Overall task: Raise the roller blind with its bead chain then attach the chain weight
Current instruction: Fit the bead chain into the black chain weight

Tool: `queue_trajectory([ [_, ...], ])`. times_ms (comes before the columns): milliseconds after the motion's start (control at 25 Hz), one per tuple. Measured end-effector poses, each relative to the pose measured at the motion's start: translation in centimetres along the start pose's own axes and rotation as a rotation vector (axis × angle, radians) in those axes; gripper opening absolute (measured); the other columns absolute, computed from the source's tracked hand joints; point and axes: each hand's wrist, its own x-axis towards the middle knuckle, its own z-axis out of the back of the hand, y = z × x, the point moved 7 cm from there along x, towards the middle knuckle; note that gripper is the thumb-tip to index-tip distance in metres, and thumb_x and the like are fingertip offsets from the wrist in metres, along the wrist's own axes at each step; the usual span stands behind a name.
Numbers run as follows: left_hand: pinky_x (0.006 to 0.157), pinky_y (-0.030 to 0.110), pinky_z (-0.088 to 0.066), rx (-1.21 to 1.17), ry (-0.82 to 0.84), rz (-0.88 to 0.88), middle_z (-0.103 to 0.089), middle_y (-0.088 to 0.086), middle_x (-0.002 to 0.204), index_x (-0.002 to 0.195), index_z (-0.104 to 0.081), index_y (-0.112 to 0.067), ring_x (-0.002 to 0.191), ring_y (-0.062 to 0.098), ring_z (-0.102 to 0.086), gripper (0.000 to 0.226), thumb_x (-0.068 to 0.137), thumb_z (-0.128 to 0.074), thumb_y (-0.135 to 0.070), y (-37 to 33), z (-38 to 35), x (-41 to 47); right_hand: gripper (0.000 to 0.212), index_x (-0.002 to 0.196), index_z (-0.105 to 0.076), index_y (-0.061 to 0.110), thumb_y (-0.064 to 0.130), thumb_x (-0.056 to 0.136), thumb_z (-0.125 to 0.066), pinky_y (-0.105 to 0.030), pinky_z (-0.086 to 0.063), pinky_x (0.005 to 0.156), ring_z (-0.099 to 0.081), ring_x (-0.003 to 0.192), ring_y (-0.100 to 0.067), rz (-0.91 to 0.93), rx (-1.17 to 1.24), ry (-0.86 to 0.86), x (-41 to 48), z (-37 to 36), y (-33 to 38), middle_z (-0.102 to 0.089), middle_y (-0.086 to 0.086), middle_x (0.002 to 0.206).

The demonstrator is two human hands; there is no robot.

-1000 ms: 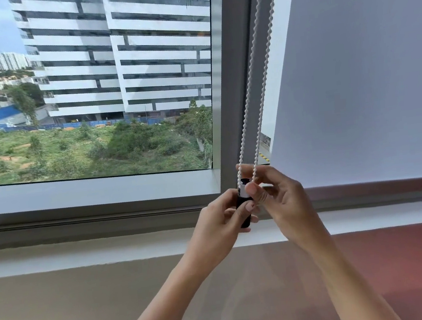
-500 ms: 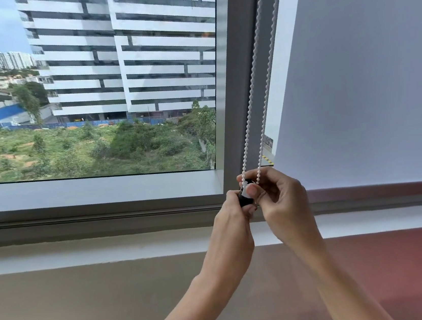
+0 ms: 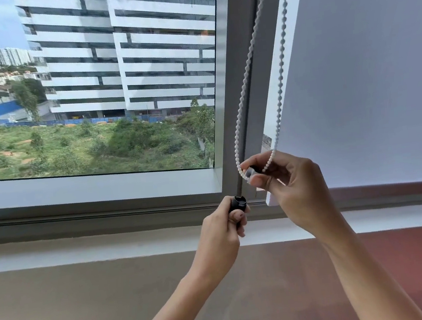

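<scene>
The black weight (image 3: pixel 238 202) is being gripped in the curled left hand (image 3: pixel 224 234), just below and apart from the chain (image 3: pixel 246 67), whose loop end is being pinched by the right hand (image 3: pixel 296 189).

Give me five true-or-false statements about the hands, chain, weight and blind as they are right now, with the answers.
1. The left hand grips a black weight. True.
2. That weight is clipped onto the chain. False: it sits below the chain's loop, apart from it.
3. The right hand pinches the bottom of the chain loop. True.
4. The blind covers the left pane. False: it hangs over the right pane. The left pane is bare and shows buildings and greenery.
5. The blind is fully raised. False: its bottom edge hangs low, near the sill.
</scene>
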Motion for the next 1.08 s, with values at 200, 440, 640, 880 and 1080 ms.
queue_trajectory([
  [200,0.061,0.026,-0.041,-0.021,-0.023,-0.027,-0.058,0.013,0.07,0.08,-0.049,-0.024,0.063,0.021,-0.052,0.042,0.086,-0.03,0.014,-1.0,0.5,0.4,0.027,0.089,-0.073,0.034,0.013,0.075,-0.081,-0.032,-0.057,0.077,-0.071,0.08,-0.007,-0.043,-0.04,0.028,-0.2,-0.7,0.0,-0.074,0.019,0.08],
  [440,0.063,0.031,-0.045,-0.013,-0.028,-0.073,-0.063,0.002,0.069,0.086,-0.054,-0.021,0.065,0.018,-0.058,0.016,0.094,-0.05,-0.008,-1.8,0.6,0.3,0.023,0.09,-0.074,0.033,0.017,0.075,-0.081,-0.028,-0.057,0.075,-0.071,0.079,-0.007,-0.034,-0.062,0.034,-0.2,-0.3,0.0,-0.074,0.018,0.081],
  [640,0.06,0.024,-0.048,-0.094,-0.117,-0.014,-0.067,-0.015,0.069,0.086,-0.062,-0.022,0.065,0.009,-0.062,0.009,0.082,-0.07,-0.02,-1.6,1.1,0.3,0.02,0.087,-0.073,0.032,0.027,0.071,-0.084,-0.024,-0.056,0.069,-0.07,0.072,-0.008,-0.04,-0.06,-0.005,-0.7,-0.1,0.1,-0.073,0.017,0.078],
  [880,0.058,0.011,-0.043,-0.075,-0.251,-0.047,-0.072,-0.014,0.073,0.08,-0.065,-0.023,0.064,0.001,-0.065,0.022,0.068,-0.083,-0.027,-2.1,2.2,0.3,0.02,0.091,-0.073,0.028,0.019,0.076,-0.081,-0.025,-0.056,0.075,-0.07,0.081,-0.006,-0.013,-0.067,-0.051,-0.9,-0.1,0.3,-0.074,0.012,0.083],
  [1080,0.061,0.011,-0.047,-0.069,-0.274,-0.049,-0.073,-0.014,0.076,0.081,-0.066,-0.024,0.07,0.001,-0.068,0.024,0.066,-0.084,-0.029,-2.3,2.6,0.4,0.028,0.092,-0.074,0.03,0.007,0.076,-0.079,-0.023,-0.056,0.079,-0.071,0.086,-0.01,-0.001,0.049,-0.078,-0.8,0.1,0.1,-0.075,0.013,0.085],
])
